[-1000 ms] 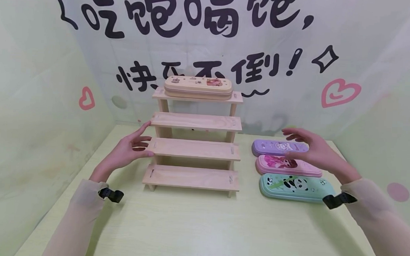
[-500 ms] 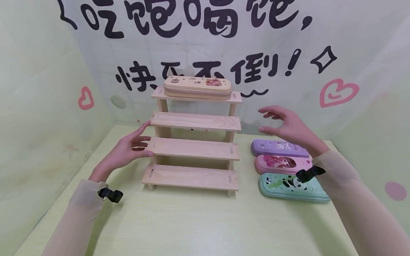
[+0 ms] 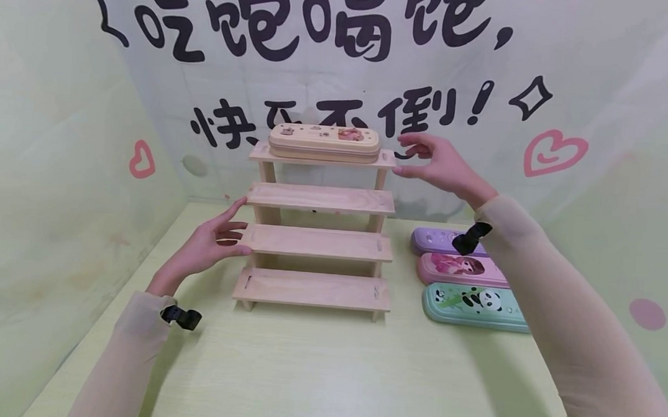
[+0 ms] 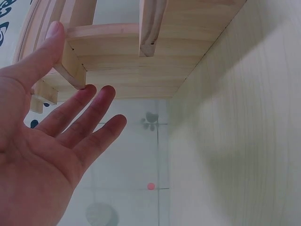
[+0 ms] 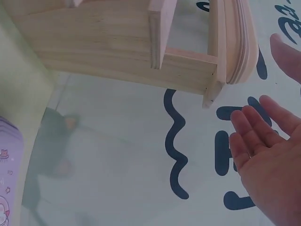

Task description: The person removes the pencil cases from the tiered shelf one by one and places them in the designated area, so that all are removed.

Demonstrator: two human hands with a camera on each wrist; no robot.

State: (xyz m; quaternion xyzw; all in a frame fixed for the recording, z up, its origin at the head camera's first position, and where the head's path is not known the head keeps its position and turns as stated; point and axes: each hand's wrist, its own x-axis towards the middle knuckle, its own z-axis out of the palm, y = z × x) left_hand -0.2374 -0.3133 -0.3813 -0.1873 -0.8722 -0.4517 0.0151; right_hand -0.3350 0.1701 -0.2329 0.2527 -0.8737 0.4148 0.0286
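Note:
A four-tier stepped wooden display stand (image 3: 321, 198) stands on the table. On its top board lies a cream pencil case (image 3: 314, 143) with small cartoon prints. My left hand (image 3: 200, 246) reaches the stand's left side, its fingers spread; the left wrist view shows fingertips (image 4: 85, 90) right at the corner of one board. At the upper right, my right hand (image 3: 444, 167) hovers beside the top board's right end with relaxed fingers and nothing in its grasp. In the right wrist view, a gap separates its fingers (image 5: 242, 125) from the wooden end.
To the right of the stand, a purple pencil case (image 3: 430, 239), a pink one (image 3: 460, 269) and a green panda one (image 3: 475, 305) lie in a row on the table (image 3: 327, 370). My right forearm covers their right ends. A printed cloth (image 3: 339, 78) hangs behind.
My right hand has moved up and left, from over the pencil cases to beside the top board. The left hand stays at the stand's side.

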